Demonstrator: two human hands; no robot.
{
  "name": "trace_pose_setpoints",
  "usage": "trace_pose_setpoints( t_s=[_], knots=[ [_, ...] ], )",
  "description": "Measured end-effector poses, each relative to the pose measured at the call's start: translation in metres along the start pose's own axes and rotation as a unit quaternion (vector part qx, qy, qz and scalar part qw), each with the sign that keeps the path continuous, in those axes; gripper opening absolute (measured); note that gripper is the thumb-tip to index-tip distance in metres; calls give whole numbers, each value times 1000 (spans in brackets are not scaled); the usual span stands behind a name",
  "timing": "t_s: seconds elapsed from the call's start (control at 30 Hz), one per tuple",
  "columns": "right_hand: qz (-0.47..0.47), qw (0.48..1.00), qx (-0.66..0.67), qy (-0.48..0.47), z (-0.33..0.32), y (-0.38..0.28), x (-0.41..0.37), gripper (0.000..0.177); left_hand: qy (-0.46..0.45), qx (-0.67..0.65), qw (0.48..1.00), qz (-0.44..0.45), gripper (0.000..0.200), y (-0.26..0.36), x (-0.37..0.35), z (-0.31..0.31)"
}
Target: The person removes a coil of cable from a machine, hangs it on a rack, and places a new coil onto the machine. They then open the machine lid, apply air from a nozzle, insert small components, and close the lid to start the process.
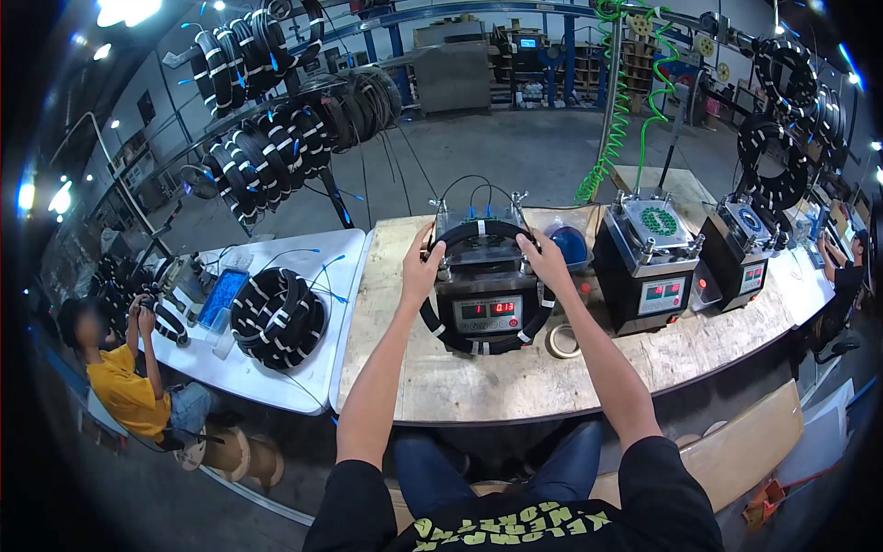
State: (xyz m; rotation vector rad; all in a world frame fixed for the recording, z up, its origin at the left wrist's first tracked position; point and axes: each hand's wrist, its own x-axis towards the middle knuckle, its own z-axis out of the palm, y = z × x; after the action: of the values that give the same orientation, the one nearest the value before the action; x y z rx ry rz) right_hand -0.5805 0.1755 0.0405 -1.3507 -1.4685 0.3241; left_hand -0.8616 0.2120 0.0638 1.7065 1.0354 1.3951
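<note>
A coil of black cable (pixel 508 345), bound with white tape bands, is held upright in front of a tabletop machine (pixel 478 313). My left hand (pixel 423 264) grips its upper left side, fingers closed around the ring. On the upper right side, my right hand (pixel 547 259) is closed on the same coil. Through the ring, the machine's panel shows red digits, 1 and 0.13. Two thin cable ends rise from the machine's top, where blue tips show at a green fixture. A roll of tape (pixel 564 341) lies on the wooden table (pixel 432 391) near my right forearm.
Two similar machines (pixel 648 267) (pixel 743 247) stand to the right, and a blue bowl (pixel 568 245) sits behind my right hand. On the white table (pixel 285 391) at left rests a stack of coils (pixel 279 317). Coils (pixel 267 152) hang overhead. A person in yellow (pixel 129 386) sits at far left.
</note>
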Motion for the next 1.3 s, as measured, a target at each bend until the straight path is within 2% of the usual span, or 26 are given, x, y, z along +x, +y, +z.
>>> trace_pose_setpoints(
  t_s=[0.07, 0.17, 0.27, 0.33, 0.37, 0.4, 0.5, 0.6, 0.7, 0.8, 0.9, 1.0, 1.2, 1.3],
  knots=[
    [35, 998, 49, 9, -9, -20, -16, 55, 46, 0, 998, 38, 48, -1, -11, 4],
    [0, 997, 53, 59, -1, -11, -16, 53, 81, 20, 993, 86, 39, -13, -17, 6],
    [78, 992, 89, 37, -9, -24, -26, 48, 102, 27, 984, 146, 34, -24, -19, 12],
    [21, 988, 118, 97, -1, -16, -32, 45, 115, 29, 980, 157, 33, -28, -20, 12],
    [-7, 983, 132, 127, 3, -11, -36, 44, 116, 32, 982, 144, 34, -31, -23, 12],
    [8, 981, 150, 124, 3, -12, -40, 41, 117, 36, 984, 129, 34, -28, -27, 12],
    [-30, 979, 132, 154, 6, -12, -42, 41, 129, 16, 989, 72, 37, -20, -39, 14],
    [-29, 974, 75, 210, 14, -6, -47, 38, 209, 137, 943, 222, 39, -35, -30, 17],
    [27, 971, 62, 230, 16, -14, -58, 39, 194, 168, 959, 120, 40, -34, -40, 17],
    [154, 969, 55, 185, 12, -29, -66, 43, 195, 84, 976, 41, 43, -27, -45, 22],
    [125, 969, 0, 212, 20, -15, -65, 50, 198, 141, 970, 24, 43, -25, -50, 23],
    [157, 971, -34, 179, 19, -10, -61, 54, 174, 178, 968, -11, 45, -30, -48, 20],
    [152, 969, -19, 193, 22, -8, -65, 58, 195, 146, 969, 44, 46, -35, -50, 21],
    [139, 970, -2, 199, 24, -2, -68, 58, 169, 147, 975, 9, 46, -28, -57, 20]
  ],
)
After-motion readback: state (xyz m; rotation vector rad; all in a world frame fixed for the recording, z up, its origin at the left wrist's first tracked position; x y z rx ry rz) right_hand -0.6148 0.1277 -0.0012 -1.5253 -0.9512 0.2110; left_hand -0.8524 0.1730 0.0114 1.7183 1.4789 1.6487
